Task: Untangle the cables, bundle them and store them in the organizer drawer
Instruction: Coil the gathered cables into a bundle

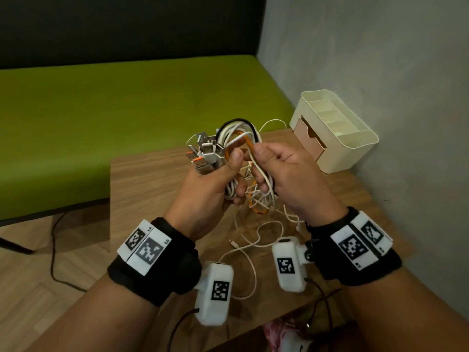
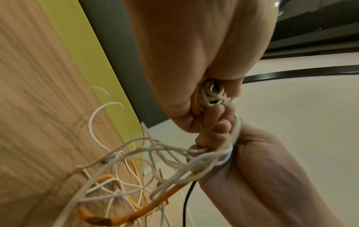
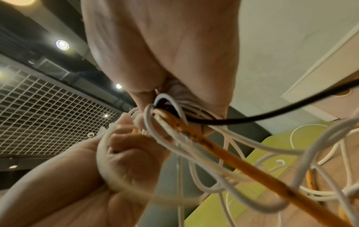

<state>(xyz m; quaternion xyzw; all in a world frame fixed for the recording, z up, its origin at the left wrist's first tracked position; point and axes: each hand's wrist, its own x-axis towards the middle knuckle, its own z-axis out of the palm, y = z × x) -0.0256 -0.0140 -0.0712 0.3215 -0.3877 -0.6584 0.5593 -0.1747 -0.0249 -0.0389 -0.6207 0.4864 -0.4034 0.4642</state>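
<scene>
A tangle of white, orange and black cables [image 1: 238,138] is held up above the wooden table [image 1: 152,179]. My left hand [image 1: 218,179] grips the bundle near its cluster of USB plugs [image 1: 205,153]. My right hand [image 1: 276,171] holds the strands on the other side, thumb and forefinger pinching an orange cable [image 1: 250,144]. In the left wrist view the cables [image 2: 209,95] run through my fist. The right wrist view shows the orange cable [image 3: 204,141] leaving my fingers among white loops. Loose white cable [image 1: 251,250] trails onto the table. The cream organizer [image 1: 355,138] stands at the back right, its beige drawer [image 1: 308,138] shut.
A green bench cushion [image 1: 114,118] lies behind and left of the table. A grey wall [image 1: 393,85] runs close along the right side. A black cord [image 1: 54,255] trails on the wood floor at left. Something pink and white [image 1: 284,334] lies below the table's near edge.
</scene>
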